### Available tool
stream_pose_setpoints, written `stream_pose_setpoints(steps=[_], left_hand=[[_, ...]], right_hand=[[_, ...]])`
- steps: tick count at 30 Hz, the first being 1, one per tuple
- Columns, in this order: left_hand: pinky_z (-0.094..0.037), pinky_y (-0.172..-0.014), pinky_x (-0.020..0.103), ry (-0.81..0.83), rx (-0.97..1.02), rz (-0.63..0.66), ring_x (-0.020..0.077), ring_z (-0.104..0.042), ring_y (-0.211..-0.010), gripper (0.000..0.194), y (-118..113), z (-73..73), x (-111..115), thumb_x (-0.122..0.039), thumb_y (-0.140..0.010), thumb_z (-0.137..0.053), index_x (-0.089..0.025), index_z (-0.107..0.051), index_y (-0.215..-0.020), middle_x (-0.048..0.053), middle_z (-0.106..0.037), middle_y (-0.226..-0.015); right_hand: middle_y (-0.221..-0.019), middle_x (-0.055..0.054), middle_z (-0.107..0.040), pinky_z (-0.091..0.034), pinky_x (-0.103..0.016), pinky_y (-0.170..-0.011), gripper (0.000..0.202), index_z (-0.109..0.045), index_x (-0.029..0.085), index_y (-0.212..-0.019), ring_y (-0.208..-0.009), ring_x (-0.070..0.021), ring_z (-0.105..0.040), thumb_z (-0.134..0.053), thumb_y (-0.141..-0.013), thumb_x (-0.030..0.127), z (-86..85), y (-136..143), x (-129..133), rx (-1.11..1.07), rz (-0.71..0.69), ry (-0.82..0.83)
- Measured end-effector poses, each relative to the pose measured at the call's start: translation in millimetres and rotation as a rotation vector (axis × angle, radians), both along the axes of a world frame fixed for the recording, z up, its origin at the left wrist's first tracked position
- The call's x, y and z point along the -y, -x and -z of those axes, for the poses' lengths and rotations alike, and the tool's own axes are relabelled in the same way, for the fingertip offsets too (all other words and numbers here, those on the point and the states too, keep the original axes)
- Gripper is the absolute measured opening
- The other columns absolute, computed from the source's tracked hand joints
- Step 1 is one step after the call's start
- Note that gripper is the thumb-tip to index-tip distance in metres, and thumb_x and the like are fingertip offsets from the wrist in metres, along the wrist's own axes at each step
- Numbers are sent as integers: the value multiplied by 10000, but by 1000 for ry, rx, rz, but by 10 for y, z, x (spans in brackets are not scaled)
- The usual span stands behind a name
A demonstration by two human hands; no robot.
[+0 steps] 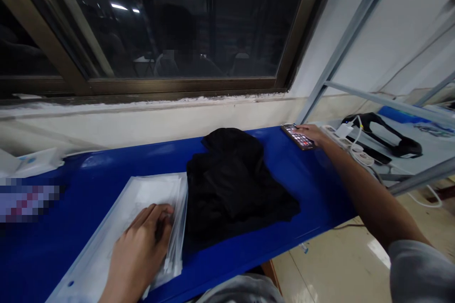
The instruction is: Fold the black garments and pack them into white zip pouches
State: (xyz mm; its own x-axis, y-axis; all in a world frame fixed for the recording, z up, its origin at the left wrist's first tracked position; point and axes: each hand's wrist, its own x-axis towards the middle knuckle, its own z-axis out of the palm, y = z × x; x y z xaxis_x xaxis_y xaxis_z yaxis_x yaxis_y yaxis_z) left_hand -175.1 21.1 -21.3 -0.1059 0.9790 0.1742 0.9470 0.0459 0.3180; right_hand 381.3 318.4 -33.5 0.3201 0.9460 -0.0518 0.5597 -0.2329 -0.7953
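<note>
The head view shows us a stack of clear plastic bags [95, 251] lying flat on a blue table [316, 199], toward the left of a folded black garment [234, 184]. Our left hand [137, 244] rests on top of the bags, its fingers curled and only a narrow gap showing between thumb and forefinger; we cannot tell whether it pinches any plastic. The bags' right edges meet the garment's left side, and a few zip edges fan out there.

Our right arm reaches out past the garment to a phone [296, 136], which lies at the far right part of the table with its screen lit and rows of icons on it. Our right hand [310, 133] touches the phone's right side; its thumb and fingertips are too small to make out, so we cannot tell how wide it is or whether it grips. The garment sits between our two hands, apart from the phone.

Beyond the table's far edge we see a pale wall [177, 125] and a dark window [220, 33] with lamps reflected in it. A white packet [39, 163] lies at the far left, and nearer us there is a blurred patch we cannot read. To the right stands a grey metal frame [343, 40], with a white plug [344, 130], cables and a curved black object [408, 146] on the surface behind it. Below is a shiny tiled floor [302, 274].
</note>
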Motion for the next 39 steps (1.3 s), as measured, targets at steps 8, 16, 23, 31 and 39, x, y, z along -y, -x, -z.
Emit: stream_pose_setpoints(steps=[8,16,23,31,39], left_hand=[[-501,-649,311,-22,-9,18,225,-739,-837,341,12,25,5,-413,-958,-380,-265,-685,-996,23,-751,-1028],[-496,-621,300,-33,-4,26,226,-739,-804,331,-7,-47,14,-382,-940,-390,-262,-696,-975,32,-762,-1001],[-520,-661,328,0,17,15,254,-746,-863,343,-1,-37,7,-402,-923,-387,-264,-694,-991,35,-760,-1029],[-519,-672,328,10,18,17,248,-743,-865,336,17,-31,2,-404,-924,-389,-273,-687,-1008,24,-757,-1020],[-519,-660,315,-18,13,30,244,-746,-866,336,27,-19,13,-398,-929,-394,-264,-692,-1009,34,-761,-1048]], right_hand=[[-997,-108,-763,-528,-280,-650,360,-702,144,-1196,-734,-178,-673,-738,-887,325,1,-13,-6,-54,19,39],[-1199,-79,-674,-583,-397,-888,218,-667,165,-1140,-1016,-196,-672,-629,-983,311,-60,-139,76,-154,-35,64],[-1151,-134,-750,-555,-286,-861,327,-732,125,-1110,-972,-212,-700,-721,-796,34,-178,-225,318,-324,-95,92],[-1267,-167,-703,-550,-305,-892,366,-709,124,-1128,-1028,-226,-687,-708,-771,47,-167,-141,362,-336,-76,61],[-1325,-137,-682,-531,-247,-938,397,-732,187,-1071,-1186,-220,-660,-693,-721,5,-282,-197,493,-359,-136,50]])
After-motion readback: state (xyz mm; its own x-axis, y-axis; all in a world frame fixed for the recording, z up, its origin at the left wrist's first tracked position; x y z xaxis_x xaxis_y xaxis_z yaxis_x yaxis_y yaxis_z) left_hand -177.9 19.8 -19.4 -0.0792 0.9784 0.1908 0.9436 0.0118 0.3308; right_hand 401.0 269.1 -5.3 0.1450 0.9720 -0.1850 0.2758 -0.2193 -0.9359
